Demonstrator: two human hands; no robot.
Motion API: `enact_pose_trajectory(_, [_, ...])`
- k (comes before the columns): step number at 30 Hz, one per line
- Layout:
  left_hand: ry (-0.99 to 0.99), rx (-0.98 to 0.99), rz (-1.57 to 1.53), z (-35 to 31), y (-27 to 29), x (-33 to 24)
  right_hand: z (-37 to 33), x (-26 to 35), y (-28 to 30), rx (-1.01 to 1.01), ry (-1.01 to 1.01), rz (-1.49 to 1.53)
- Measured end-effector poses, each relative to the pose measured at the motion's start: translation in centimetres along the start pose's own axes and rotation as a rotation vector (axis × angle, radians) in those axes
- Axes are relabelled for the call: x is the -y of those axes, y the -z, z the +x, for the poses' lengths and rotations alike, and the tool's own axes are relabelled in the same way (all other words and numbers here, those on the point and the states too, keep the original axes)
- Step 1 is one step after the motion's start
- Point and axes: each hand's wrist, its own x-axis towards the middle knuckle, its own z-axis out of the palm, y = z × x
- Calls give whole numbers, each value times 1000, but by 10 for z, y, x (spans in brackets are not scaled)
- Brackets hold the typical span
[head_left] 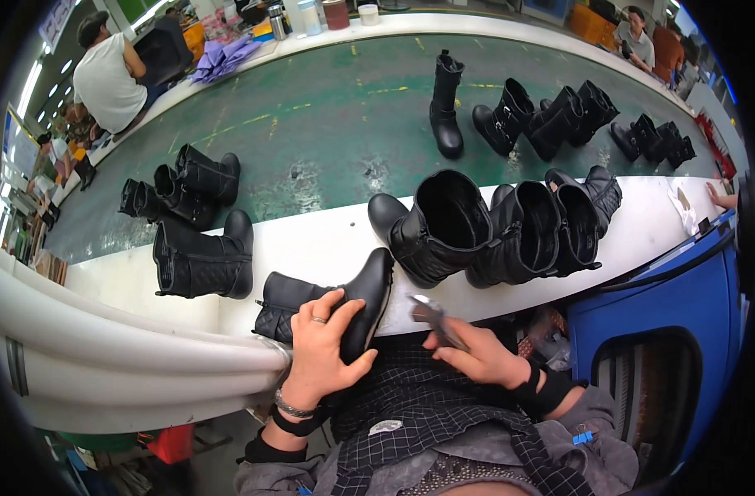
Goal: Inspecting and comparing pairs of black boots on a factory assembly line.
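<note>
A black boot (365,283) is laid on its side at the near edge of the white surface (303,248).
It is covered by the left hand (323,343), whose fingers are spread. A blurred hand tool (443,326) is gripped by the curled fingers of the right hand (481,355), near the sole. Another boot (204,264) is placed to the left, and a row of boots (505,248) to the right.
</note>
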Motion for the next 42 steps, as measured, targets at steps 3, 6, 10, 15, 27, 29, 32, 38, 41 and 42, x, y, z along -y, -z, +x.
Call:
enact_pose_trajectory(3, [79,-108,-102,10,1,12,-23,12,-2,-422,347,102])
enact_pose_trajectory(6, [146,-129,-12,26,-16,20,-45,30,23,-877,414,77])
enact_pose_trajectory(10, [233,109,-61,40,-30,23,-57,31,70,-1199,233,-65])
enact_pose_trajectory(15, [247,237,-107,47,-20,23,-58,-4,130,-1122,-187,-43])
enact_pose_trajectory(27, [353,118,-317,54,-12,10,-60,-56,163,-1021,7,-753])
enact_pose_trajectory(29, [298,59,-237,52,-8,7,-67,-35,138,-1220,41,-448])
enact_pose_trajectory(32, [260,-185,-266,48,-4,-2,-76,0,87,-1252,367,-273])
enact_pose_trajectory(38, [158,-463,-904,57,19,-36,-20,65,19,-501,410,-325])
enact_pose_trajectory(41, [117,-458,-1016,62,37,-58,25,95,8,-291,376,-254])
enact_pose_trajectory(42, [119,-447,-981,63,42,-64,37,103,7,-224,353,-258])
